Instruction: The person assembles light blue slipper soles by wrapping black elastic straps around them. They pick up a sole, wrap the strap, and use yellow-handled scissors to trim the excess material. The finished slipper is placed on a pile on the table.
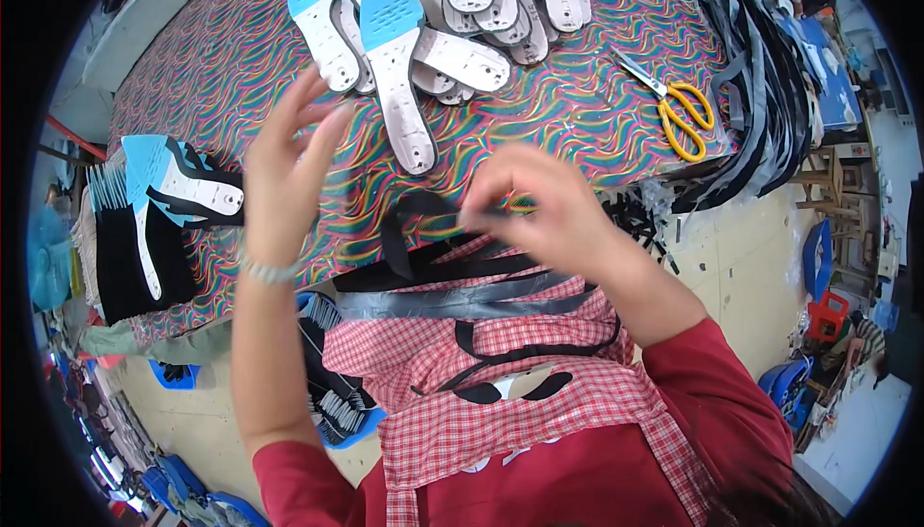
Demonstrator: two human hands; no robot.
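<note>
My right hand (544,207) is pinched on a thin black strap (414,214) that loops down over the table's front edge toward my lap. My left hand (284,166) hovers raised beside it, fingers spread, holding nothing I can see; it is motion-blurred. More black straps (462,301) lie across my red checked apron (500,402). Just beyond my hands, white and blue shoe insoles (399,75) lie fanned on the swirly multicoloured tablecloth (577,113).
Yellow-handled scissors (679,108) lie at the right of the table. A heap of black straps (760,75) hangs off the right edge. A stack of finished blue insoles with black straps (159,200) sits at the left. A blue basket (337,402) stands by my knee.
</note>
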